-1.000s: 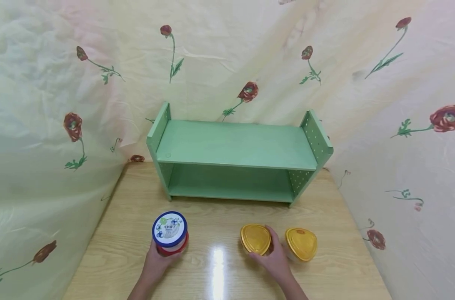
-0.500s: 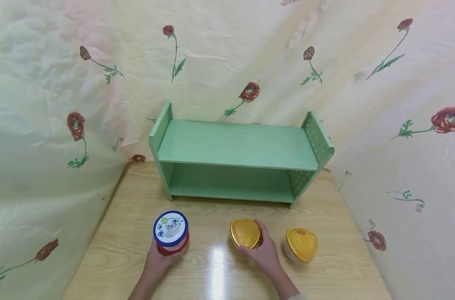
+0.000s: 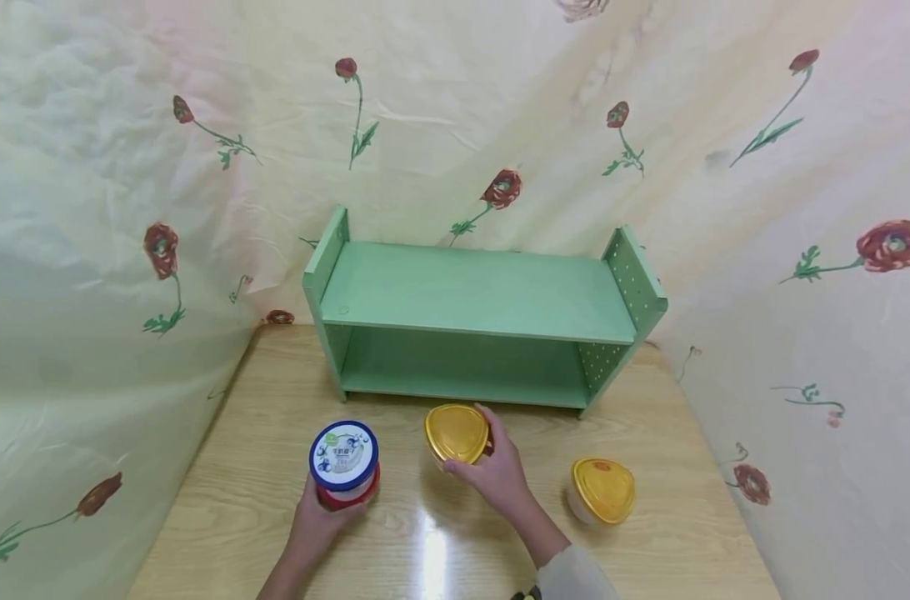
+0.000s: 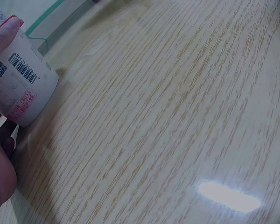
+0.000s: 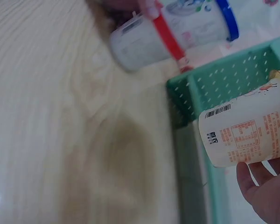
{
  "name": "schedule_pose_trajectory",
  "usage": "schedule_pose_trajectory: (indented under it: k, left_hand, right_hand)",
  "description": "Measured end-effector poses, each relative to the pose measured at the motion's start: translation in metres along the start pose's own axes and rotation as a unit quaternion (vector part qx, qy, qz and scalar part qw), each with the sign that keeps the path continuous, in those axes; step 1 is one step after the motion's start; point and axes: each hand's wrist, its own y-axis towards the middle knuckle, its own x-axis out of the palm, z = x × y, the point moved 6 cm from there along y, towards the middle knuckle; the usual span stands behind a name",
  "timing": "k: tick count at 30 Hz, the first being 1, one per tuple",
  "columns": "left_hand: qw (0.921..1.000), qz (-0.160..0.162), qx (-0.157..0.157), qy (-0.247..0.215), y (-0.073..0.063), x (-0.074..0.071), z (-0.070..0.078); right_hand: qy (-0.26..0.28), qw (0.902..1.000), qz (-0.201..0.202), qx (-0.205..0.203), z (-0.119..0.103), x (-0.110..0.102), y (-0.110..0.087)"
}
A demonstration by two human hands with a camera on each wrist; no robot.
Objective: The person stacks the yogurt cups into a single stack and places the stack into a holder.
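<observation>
My left hand (image 3: 316, 521) grips the lower of two stacked tubs, a white one with a red lid (image 3: 353, 500). On top sits a tub with a blue lid (image 3: 342, 454) printed with blueberries. The left wrist view shows the lower white tub (image 4: 30, 81) standing on the table. My right hand (image 3: 496, 471) holds a white tub with a yellow three-cornered lid (image 3: 457, 433), raised off the table; its printed side (image 5: 247, 133) shows in the right wrist view. A second yellow-lidded tub (image 3: 603, 490) stands at the right, untouched.
A green two-level shelf (image 3: 477, 292) with perforated side panels stands at the back of the wooden table (image 3: 395, 550). Flower-patterned cloth (image 3: 440, 108) hangs behind and along both sides. A bright light reflection lies on the table's front.
My right hand has carried its yellow-lidded tub left and up, toward the shelf and away from the second one. The left hand stays on the stacked tubs. The head view shifted slightly.
</observation>
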Motion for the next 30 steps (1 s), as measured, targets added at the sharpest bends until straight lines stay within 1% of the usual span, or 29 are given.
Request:
schedule_pose_trajectory:
  k: [10,19,25,30]
  left_hand:
    - [1.0,0.004,0.003,0.001,-0.001,0.0,0.0]
    - [0.9994,0.013,0.033,-0.005,-0.002,0.001,0.005]
    - [0.9993,0.016,0.034,-0.008,-0.003,0.001,0.005]
    - [0.9994,0.017,0.032,-0.003,-0.004,0.001,0.006]
  right_hand:
    - [0.005,0.9996,-0.011,-0.027,-0.052,0.019,0.012]
    - [-0.002,0.9974,-0.03,-0.065,-0.093,0.043,0.019]
    - [0.005,0.9959,-0.051,-0.075,-0.115,0.058,0.017]
    - [0.007,0.9941,-0.075,-0.078,-0.126,0.074,0.014]
